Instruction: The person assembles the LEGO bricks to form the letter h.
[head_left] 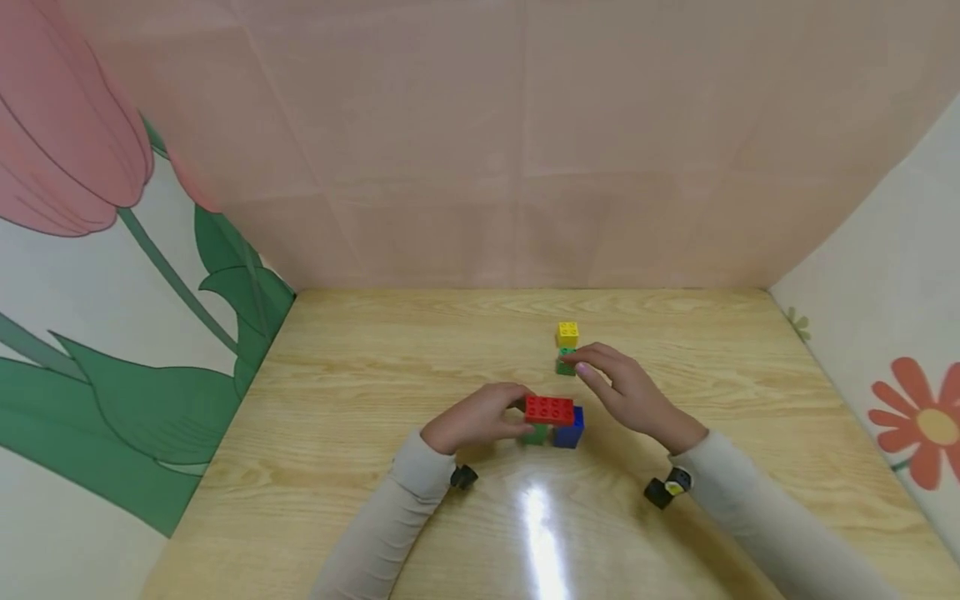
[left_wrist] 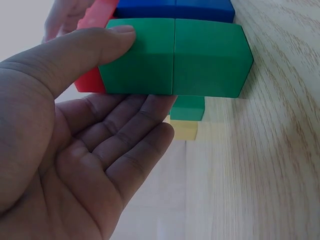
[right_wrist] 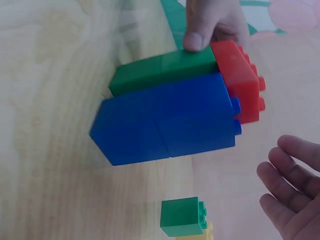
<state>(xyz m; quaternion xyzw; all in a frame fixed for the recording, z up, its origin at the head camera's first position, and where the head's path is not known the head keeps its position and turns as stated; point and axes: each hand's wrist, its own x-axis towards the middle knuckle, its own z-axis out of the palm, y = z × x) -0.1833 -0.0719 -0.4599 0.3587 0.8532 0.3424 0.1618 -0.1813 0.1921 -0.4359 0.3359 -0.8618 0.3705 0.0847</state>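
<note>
My left hand (head_left: 483,414) pinches a stack of two green blocks (left_wrist: 210,57), its thumb on the near face and its fingers behind. Across the top of this stack lies a red toy block (head_left: 549,409) with two rows of studs, reaching over part of the blue stack (right_wrist: 165,122) alongside. Two of the blue stack's studs show beside the red block. Over on the right, my right hand (head_left: 630,392) hovers with loosely bent fingers and nothing in them. In the head view its fingertips overlap a small green block (head_left: 566,367) farther back.
Behind the small green block stands a yellow block (head_left: 567,333). The wooden table (head_left: 360,350) meets a pink wall at the back, with flower-printed walls at both sides. Black wrist cameras hang below both sleeves.
</note>
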